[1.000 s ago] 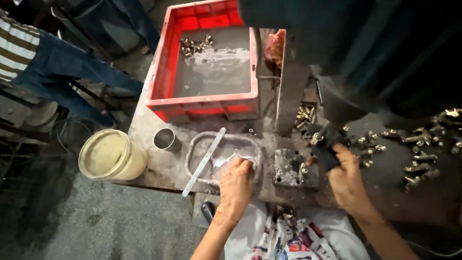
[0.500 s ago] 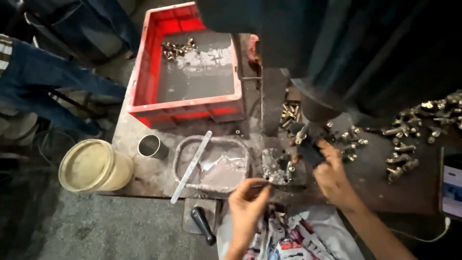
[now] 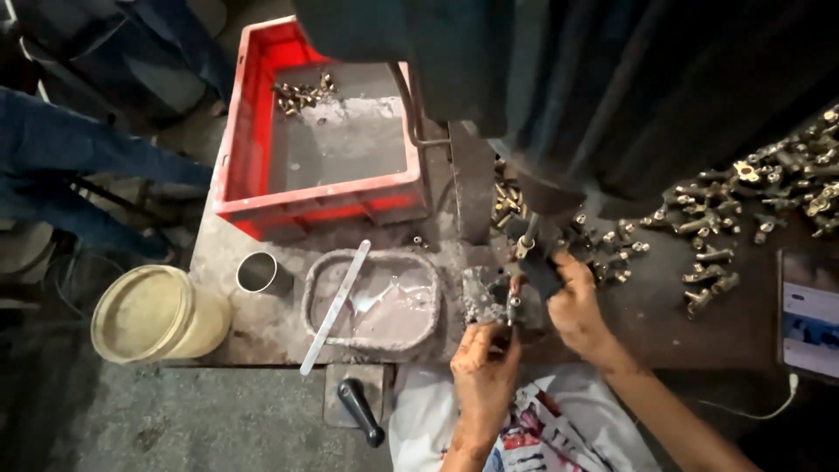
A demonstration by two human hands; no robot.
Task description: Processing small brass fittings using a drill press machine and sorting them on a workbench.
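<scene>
1. A small brass fitting (image 3: 513, 302) sits upright at the machine's fixture (image 3: 486, 297), just right of the shallow grey tray (image 3: 374, 336).
2. The left hand (image 3: 483, 367), just below the fixture, pinches the fitting between closed fingertips.
3. The right hand (image 3: 572, 301), right of the fixture, wraps its grip closed on a dark lever handle (image 3: 537, 267).
4. More brass fittings (image 3: 743, 201) lie scattered on the counter (image 3: 664, 306), well right of the fixture.

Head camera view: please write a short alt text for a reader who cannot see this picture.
Seen from above, a person's left hand and right hand work a small brass fitting at a fixture under a dark machine. On the grimy bench lie a shallow tray, a metal cup, a red crate and loose fittings.
</scene>
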